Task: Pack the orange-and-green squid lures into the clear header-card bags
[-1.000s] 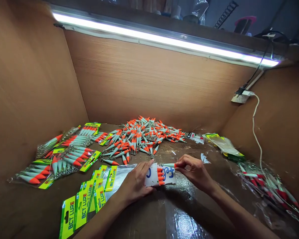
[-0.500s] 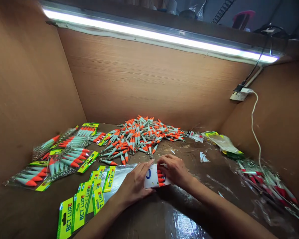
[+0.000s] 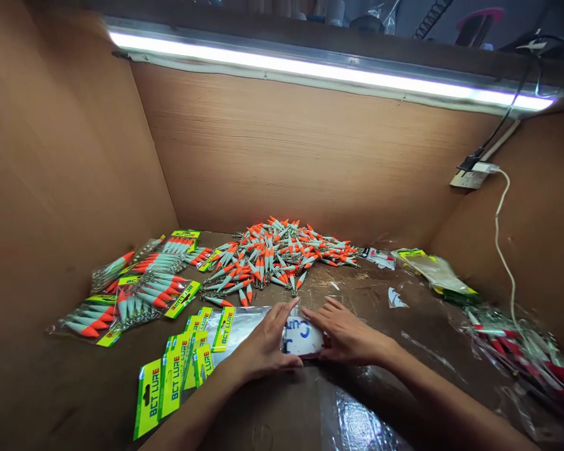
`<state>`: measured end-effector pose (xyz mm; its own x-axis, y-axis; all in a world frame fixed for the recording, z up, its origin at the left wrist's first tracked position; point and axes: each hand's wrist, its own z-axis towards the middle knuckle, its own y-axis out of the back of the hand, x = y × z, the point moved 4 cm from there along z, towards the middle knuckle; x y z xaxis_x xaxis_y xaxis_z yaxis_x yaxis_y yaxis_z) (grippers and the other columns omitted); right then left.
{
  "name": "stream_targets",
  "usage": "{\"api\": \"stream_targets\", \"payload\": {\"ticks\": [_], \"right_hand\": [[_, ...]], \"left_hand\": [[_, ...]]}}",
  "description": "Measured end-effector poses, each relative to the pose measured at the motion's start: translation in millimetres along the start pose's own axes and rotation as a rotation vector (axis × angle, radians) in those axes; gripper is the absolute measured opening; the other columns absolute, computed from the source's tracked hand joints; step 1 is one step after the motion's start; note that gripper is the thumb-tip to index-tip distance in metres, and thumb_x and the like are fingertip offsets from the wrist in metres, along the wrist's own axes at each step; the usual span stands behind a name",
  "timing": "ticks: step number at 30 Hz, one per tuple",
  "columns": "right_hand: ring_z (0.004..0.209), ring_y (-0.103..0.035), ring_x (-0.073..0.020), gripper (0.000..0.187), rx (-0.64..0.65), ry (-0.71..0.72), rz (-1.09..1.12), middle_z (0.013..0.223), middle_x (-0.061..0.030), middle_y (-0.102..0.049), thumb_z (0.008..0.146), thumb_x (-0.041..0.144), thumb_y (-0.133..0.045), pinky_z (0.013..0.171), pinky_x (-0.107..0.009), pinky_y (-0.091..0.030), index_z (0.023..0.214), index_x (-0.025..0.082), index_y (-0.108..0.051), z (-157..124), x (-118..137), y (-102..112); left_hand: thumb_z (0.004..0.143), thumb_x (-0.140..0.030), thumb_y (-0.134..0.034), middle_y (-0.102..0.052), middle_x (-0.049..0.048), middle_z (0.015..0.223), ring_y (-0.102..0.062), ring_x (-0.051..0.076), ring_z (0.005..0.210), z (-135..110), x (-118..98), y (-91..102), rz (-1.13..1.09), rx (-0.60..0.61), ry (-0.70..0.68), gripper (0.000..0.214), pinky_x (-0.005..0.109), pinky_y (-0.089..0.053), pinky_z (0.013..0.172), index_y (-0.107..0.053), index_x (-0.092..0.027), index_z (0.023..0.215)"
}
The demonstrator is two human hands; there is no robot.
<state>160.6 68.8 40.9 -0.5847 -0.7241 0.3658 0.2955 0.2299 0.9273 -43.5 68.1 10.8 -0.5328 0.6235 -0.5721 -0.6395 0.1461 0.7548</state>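
My left hand (image 3: 263, 347) and my right hand (image 3: 345, 335) lie together on a small white card with blue writing (image 3: 303, 335) at the mouth of a clear plastic bag (image 3: 244, 326) flat on the table. Both hands press on the card; the left fingers are stretched out along its left edge, the right fingers are spread over its right edge. Behind them lies a large pile of orange-and-pale-green lures (image 3: 275, 257).
Empty bags with green BCT LURE headers (image 3: 169, 376) are fanned out at the near left. Filled lure packets (image 3: 136, 294) lie along the left wall. More bags and packets (image 3: 521, 344) are at the right. Brown walls enclose the table; a cable (image 3: 502, 244) hangs at the right.
My right hand moved left from the card's right end, where it held a lure, onto the card. The orange lure tips by the card are now out of sight.
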Motion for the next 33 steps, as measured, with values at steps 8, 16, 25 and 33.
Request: {"api": "stream_targets", "payload": {"ticks": [8, 16, 25, 33], "right_hand": [[0.142, -0.033, -0.0268, 0.065, 0.02, -0.074, 0.037, 0.156, 0.0022, -0.04, 0.078, 0.0, -0.048, 0.113, -0.051, -0.031, 0.131, 0.036, -0.059, -65.6, -39.8, 22.8], [0.137, -0.036, -0.0357, 0.064, -0.147, -0.247, -0.09, 0.163, -0.0027, -0.024, 0.087, 0.05, -0.064, 0.11, -0.059, -0.032, 0.146, 0.04, -0.041, -62.3, 7.5, -24.8], [0.125, -0.049, -0.0304, 0.012, -0.402, -0.413, -0.063, 0.134, -0.012, -0.053, 0.091, 0.034, -0.059, 0.103, -0.049, -0.044, 0.095, 0.022, -0.061, -97.8, -25.9, -29.4], [0.122, -0.053, -0.0322, 0.05, -0.4, -0.619, 0.045, 0.135, -0.0136, -0.052, 0.087, 0.05, -0.06, 0.1, -0.049, -0.044, 0.126, 0.024, -0.044, -93.2, -54.3, -29.9]], "left_hand": [[0.08, -0.034, -0.074, -0.056, 0.0085, 0.12, -0.05, 0.029, 0.113, -2.6, 44.6, 35.5, 0.393, -0.067, 0.234, 0.036, 0.042, -0.044, 0.094, -0.063, -0.024, 0.113], [0.092, -0.027, -0.061, -0.067, 0.002, 0.088, -0.061, 0.02, 0.089, 7.3, 40.2, 36.6, 0.298, -0.114, 0.193, 0.011, 0.032, -0.044, 0.082, -0.068, -0.022, 0.085], [0.1, -0.027, -0.048, -0.065, 0.0039, 0.1, -0.061, 0.018, 0.091, 15.6, 13.4, 51.4, 0.162, -0.167, 0.069, 0.027, 0.029, -0.047, 0.078, -0.069, -0.028, 0.118], [0.099, -0.026, -0.049, -0.066, 0.0047, 0.11, -0.06, 0.022, 0.102, 44.7, -16.7, 29.8, 0.295, 0.157, -0.029, 0.027, 0.032, -0.047, 0.087, -0.069, -0.031, 0.116]]}}
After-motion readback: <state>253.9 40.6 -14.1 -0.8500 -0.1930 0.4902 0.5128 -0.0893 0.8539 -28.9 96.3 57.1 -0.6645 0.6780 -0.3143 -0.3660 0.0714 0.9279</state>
